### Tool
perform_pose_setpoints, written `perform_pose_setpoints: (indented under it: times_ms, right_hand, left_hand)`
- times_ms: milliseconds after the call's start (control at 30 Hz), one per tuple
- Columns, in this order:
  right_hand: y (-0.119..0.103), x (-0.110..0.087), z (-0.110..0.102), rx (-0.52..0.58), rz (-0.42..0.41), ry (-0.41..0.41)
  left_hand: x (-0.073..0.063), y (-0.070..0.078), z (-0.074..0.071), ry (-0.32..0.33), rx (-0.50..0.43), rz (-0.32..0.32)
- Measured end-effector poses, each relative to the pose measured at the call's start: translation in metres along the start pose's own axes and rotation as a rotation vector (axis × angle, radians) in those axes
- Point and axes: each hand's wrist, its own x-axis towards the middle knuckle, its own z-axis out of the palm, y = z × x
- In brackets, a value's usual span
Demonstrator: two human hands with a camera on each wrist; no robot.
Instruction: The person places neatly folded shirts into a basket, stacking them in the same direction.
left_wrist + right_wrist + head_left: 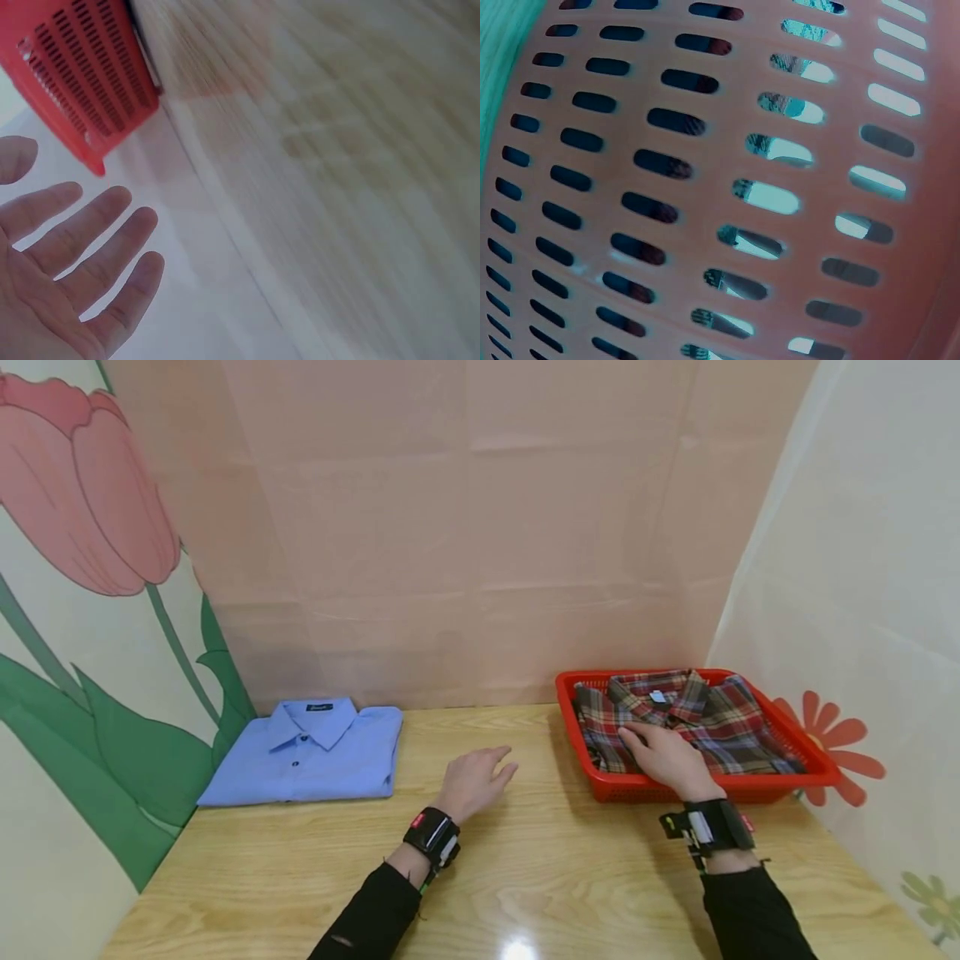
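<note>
My right hand [663, 758] reaches over the near edge of a red plastic basket [772, 787] and rests on a folded plaid shirt [731, 718] inside it. The thumb points left across the cloth, and the fingers lie low against it, partly hidden. Left of the basket, my left hand [471, 783] hovers above the table with fingers loosely extended. The left wrist view shows its palm [45, 292] with spread fingers below a corner of the basket [56, 127]. Slotted basket wall [712, 176] fills the right wrist view, where the right hand itself is hidden.
A folded blue shirt [330, 768], collar up, lies on the left side of the wooden table [525, 868]. A pinkish sheet [465, 543] hangs behind the table. Patterned sheets with a tulip [97, 502] and a red flower [847, 743] stand at the sides.
</note>
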Motion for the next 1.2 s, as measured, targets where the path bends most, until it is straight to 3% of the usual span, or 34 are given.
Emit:
perform_pose_setpoints:
  times_ms: [300,533,667,967,1200]
  right_hand:
    - [0.001,0.001,0.001,-0.012,-0.029,0.022]
    - [-0.006,0.0,0.001,-0.006,-0.061,0.043]
    - [-0.008,0.0,0.001,-0.009,-0.061,0.049]
    - [-0.015,0.001,0.001,0.02,-0.056,0.053]
    - [-0.018,0.0,0.001,0.03,-0.07,0.081]
  left_hand:
    - [-0.016,-0.021,-0.016,0.017,-0.003,-0.044]
    - [-0.029,-0.037,-0.033,0.028,0.1,0.05]
    - [-0.037,-0.046,-0.041,0.022,0.088,0.063]
    - [-0.057,-0.07,-0.056,-0.025,0.019,-0.005]
    - [-0.064,-0.081,-0.066,0.069,0.03,-0.034]
